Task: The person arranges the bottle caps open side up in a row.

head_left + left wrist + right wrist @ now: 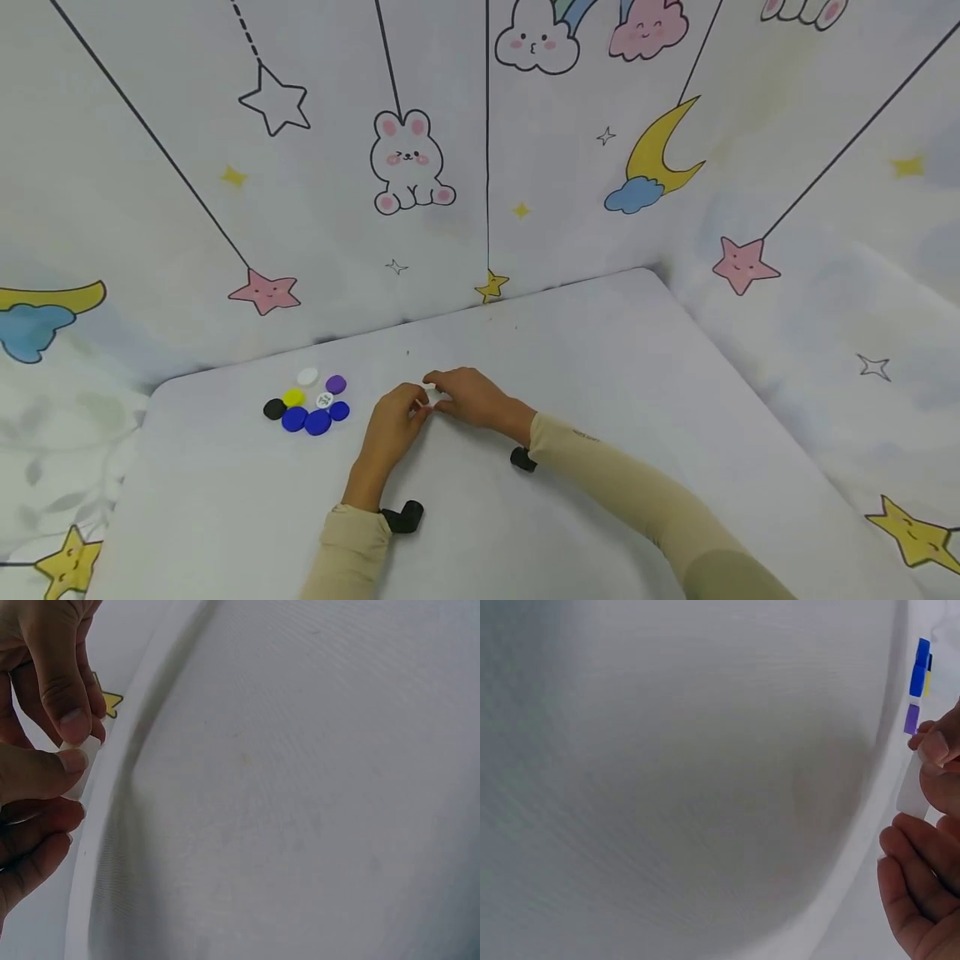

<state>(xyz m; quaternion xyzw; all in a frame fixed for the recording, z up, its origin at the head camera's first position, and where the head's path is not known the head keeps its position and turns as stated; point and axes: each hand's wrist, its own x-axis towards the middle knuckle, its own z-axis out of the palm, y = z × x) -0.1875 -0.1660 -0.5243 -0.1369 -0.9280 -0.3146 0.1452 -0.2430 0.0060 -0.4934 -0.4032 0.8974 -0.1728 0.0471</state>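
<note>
Both hands meet over the white table, a small white cap between their fingertips. In the head view my left hand (392,417) pinches its left side and my right hand (472,396) its right side. Its pale wall shows in the right wrist view as a white cap (911,793), edge-on and partly covered by fingers. Left of the hands lies a loose cluster of plastic caps: a purple cap (336,384), a yellow cap (293,397), a black cap (274,409), several blue caps (318,422), a plain white cap (308,377) and a printed white cap (325,401).
The table (600,358) has a white cover, its back edge against a wall cloth (330,225) printed with stars, a rabbit and clouds. Black wrist mounts (405,517) sit under both forearms. Tiny dark specks dot the cover near the back.
</note>
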